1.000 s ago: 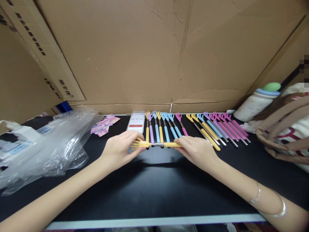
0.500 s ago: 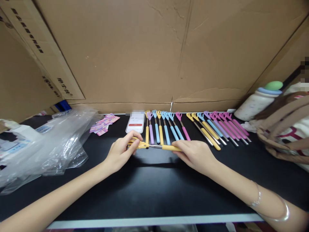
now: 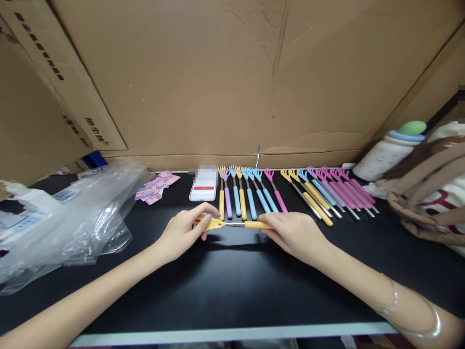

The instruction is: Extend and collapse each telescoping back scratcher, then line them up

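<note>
Between my two hands a yellow back scratcher [image 3: 236,224] lies level above the black table. My left hand [image 3: 185,230] is closed round its yellow claw head, whose tines are partly hidden by the fingers. My right hand [image 3: 294,235] grips the far end of its yellow handle. A short length of metal rod shows between head and handle. Just behind, a row of back scratchers [image 3: 249,194] in yellow, purple, blue and pink lies with claws toward the cardboard. To the right rests a second group of back scratchers [image 3: 327,194], with metal rods showing past their coloured sleeves.
A phone [image 3: 202,191] and several pink-purple cards [image 3: 158,186] lie at the back left. Clear plastic bags [image 3: 83,218] cover the table's left side. A white bottle [image 3: 388,155] and a brown-strapped bag [image 3: 417,203] stand at right. Cardboard [image 3: 196,87] walls the back.
Both hands keep their hold on the yellow back scratcher. Its claw end and my left hand have dropped slightly, and the left fingers have shifted a little on the head.
</note>
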`<state>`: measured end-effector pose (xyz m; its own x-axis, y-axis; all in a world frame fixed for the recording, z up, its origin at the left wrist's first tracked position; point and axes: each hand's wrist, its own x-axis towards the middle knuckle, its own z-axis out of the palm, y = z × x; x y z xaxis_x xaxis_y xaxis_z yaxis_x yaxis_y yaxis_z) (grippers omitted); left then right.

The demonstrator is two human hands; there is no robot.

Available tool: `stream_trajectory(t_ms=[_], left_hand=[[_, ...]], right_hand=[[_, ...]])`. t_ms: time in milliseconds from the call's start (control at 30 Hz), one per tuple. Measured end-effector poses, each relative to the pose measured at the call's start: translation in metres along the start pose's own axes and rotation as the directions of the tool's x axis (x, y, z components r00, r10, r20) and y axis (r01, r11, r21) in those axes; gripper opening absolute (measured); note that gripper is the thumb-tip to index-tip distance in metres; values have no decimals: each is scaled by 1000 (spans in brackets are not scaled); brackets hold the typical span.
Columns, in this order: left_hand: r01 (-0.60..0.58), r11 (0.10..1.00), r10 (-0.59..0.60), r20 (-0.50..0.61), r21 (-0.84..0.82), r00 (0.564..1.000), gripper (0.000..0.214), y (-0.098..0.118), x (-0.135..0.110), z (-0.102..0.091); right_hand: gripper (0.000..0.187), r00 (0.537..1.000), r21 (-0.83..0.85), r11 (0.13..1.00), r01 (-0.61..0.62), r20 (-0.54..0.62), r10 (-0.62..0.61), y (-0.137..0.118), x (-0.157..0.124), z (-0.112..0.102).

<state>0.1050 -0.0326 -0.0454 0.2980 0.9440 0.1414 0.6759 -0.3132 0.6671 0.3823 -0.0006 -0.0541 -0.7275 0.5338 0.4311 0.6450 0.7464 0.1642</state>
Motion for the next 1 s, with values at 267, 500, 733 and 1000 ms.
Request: stream_trajectory(t_ms=[267, 500, 733, 1000], left_hand=[[-57, 995, 68, 130, -85, 989, 22, 12, -8, 8], [-135, 977, 103, 187, 166, 977, 23, 17, -11, 1], [-417, 696, 426, 131, 585, 895, 20, 15, -14, 14], [-504, 378, 613, 197, 777, 765, 26, 22, -13, -4]], right_hand=[[19, 997, 3, 997, 72, 30, -72, -11, 5, 2], [22, 986, -92, 986, 139, -81, -147, -26, 6, -3], [18, 975, -147, 971, 189, -86, -203, -32, 5, -4], [13, 968, -298, 935, 194, -95, -232, -32, 4, -22]])
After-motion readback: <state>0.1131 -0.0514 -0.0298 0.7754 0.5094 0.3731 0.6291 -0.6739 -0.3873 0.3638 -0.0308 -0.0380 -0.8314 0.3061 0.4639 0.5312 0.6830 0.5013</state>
